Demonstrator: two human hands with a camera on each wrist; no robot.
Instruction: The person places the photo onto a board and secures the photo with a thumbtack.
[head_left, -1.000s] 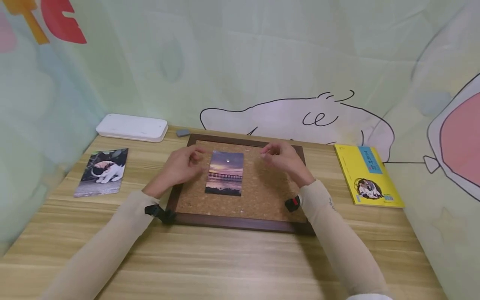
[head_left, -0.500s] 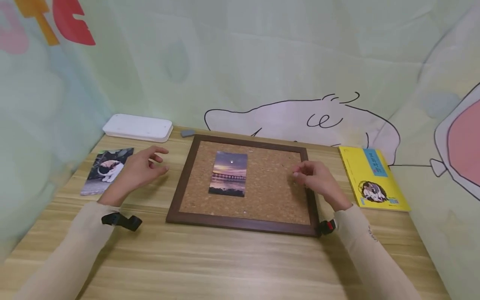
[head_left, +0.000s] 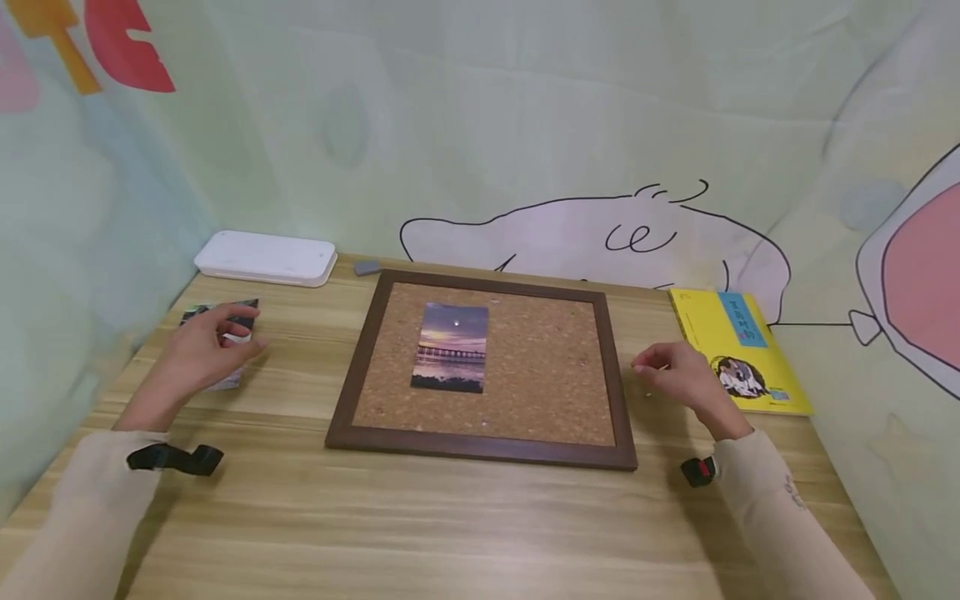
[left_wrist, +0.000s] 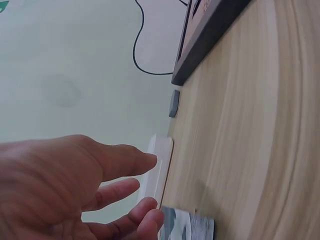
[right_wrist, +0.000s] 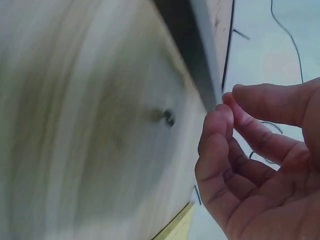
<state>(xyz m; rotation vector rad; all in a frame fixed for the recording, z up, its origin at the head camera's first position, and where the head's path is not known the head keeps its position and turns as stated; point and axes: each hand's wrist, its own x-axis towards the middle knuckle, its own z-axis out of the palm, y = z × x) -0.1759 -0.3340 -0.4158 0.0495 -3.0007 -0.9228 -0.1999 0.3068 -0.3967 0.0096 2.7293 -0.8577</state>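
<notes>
My left hand (head_left: 210,346) hovers over the cat photo (head_left: 225,383), its fingers loosely bent and apart with nothing between them. That photo is partly hidden by the hand; its edge shows in the left wrist view. My right hand (head_left: 678,375) is above the table, between the corkboard and the yellow book, fingers loosely curled and no held thing visible. Below it lies a small pushpin-like thing (right_wrist: 170,117), blurred in the right wrist view. A sunset pier photo (head_left: 450,350) is on the framed corkboard (head_left: 540,375), with a small pale pin near its top.
A white flat case (head_left: 266,258) and a small grey block (head_left: 367,267) stand along the back edge. The yellow book (head_left: 742,350) lies at the right. Printed cloth (head_left: 487,108) surrounds the wooden table (head_left: 450,533) at the back and sides.
Both hands have moved outward from above the corkboard: the left to the cat photo, the right past the frame's right side. The pier photo stays in place.
</notes>
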